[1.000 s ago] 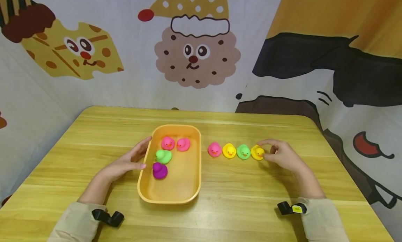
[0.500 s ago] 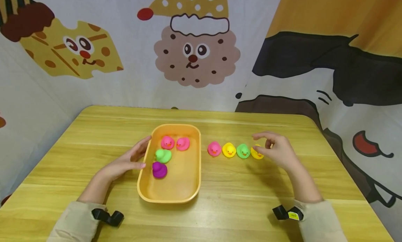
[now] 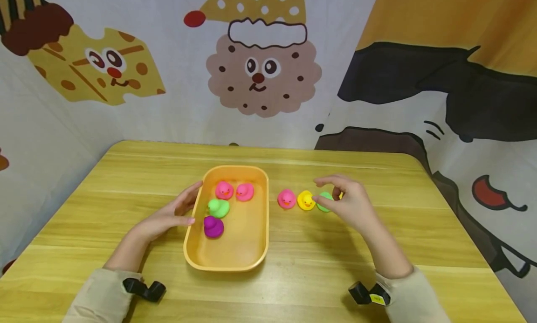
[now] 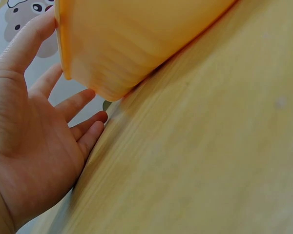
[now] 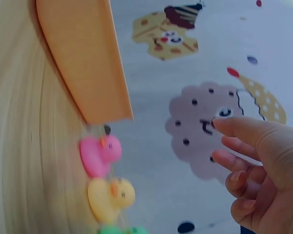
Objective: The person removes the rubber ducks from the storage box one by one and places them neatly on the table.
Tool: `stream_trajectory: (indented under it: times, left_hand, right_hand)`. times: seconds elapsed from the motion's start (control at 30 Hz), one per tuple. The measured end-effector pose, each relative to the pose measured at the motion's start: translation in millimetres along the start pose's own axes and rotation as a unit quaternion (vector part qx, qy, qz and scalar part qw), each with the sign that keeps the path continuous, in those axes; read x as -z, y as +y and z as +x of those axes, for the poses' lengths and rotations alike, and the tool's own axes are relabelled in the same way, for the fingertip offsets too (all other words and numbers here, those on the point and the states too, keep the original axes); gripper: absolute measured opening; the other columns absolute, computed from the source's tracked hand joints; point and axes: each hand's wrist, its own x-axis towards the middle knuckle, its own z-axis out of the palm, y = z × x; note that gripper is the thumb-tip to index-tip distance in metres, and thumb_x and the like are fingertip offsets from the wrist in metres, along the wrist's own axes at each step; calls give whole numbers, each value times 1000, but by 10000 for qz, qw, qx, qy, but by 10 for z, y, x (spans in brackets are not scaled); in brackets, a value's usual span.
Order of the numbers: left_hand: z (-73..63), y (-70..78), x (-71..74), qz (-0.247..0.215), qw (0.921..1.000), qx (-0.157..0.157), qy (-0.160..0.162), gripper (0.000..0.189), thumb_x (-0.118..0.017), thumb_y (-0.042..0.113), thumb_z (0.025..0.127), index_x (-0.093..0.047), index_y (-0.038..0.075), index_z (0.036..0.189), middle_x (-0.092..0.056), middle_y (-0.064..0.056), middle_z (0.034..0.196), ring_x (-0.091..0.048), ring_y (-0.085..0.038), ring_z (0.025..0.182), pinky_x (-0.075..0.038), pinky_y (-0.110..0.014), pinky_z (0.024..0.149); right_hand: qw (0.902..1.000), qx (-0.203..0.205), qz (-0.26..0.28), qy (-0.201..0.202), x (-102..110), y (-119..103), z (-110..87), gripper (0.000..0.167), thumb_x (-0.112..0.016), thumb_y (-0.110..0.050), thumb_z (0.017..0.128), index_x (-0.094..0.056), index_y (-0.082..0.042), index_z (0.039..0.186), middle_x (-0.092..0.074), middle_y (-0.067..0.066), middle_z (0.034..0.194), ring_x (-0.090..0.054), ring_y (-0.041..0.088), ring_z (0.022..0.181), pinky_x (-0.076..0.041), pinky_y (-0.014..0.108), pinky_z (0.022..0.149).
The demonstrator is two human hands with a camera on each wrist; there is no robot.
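Observation:
My left hand (image 3: pixel 169 213) rests against the left side of an orange plastic tray (image 3: pixel 241 250), thumb and fingers spread and touching it. Inside lie two pink ducks (image 3: pixel 224 190), a green duck (image 3: pixel 219 208) and a purple duck (image 3: pixel 214 227). Right of the tray, a row of toy ducks stands on the table: a pink duck (image 3: pixel 287 199), a yellow duck (image 3: pixel 305 200), a green duck (image 3: pixel 325 195) and another yellow one, mostly hidden. Over the row's right part hovers my right hand (image 3: pixel 352 202), holding nothing, its thumb and index finger apart.
The wooden table (image 3: pixel 293 285) runs back to a cloth backdrop (image 3: pixel 176 122) printed with cartoon figures. Each wrist carries a black camera mount, like the right camera mount (image 3: pixel 365 292). The tray's wall (image 5: pixel 83 58) rises beside the pink duck in the right wrist view.
My right hand has let go of the rightmost yellow duck, lifted and moved left over the green one. The ducks stay in place. My left hand remains at the tray.

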Motion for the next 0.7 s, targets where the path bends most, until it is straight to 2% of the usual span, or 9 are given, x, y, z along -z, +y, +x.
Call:
stream_trajectory:
  times: [0.3, 0.53, 0.7]
  left_hand:
    - [10, -12, 13, 126, 9999, -11, -7, 85, -63, 11, 90, -10, 21, 155, -14, -24, 154, -16, -43, 138, -32, -35, 101]
    - [12, -5, 9, 46, 10000, 16, 4, 85, -63, 10, 90, -11, 23, 155, -15, -23, 155, -16, -41, 138, -32, -31, 100]
    - [9, -7, 15, 87, 10000, -13, 1, 85, -63, 11, 90, -10, 22, 155, -15, -23, 155, -16, -42, 138, -31, -32, 100]
  right_hand:
    - [9996, 227, 33, -147, -243, -259, 121, 32, -82, -10, 75, -73, -11, 105, -67, 0, 100, -45, 15, 61, -35, 26, 49]
    - [9986, 292, 105, -425, -449, -397, 228, 33, -83, -16, 75, -73, -11, 107, -66, -2, 98, -46, 14, 62, -37, 25, 48]
    - [9973, 371, -31, -638, -616, -442, 305, 36, -83, -22, 76, -72, -10, 109, -66, -2, 99, -48, 12, 61, -40, 26, 50]
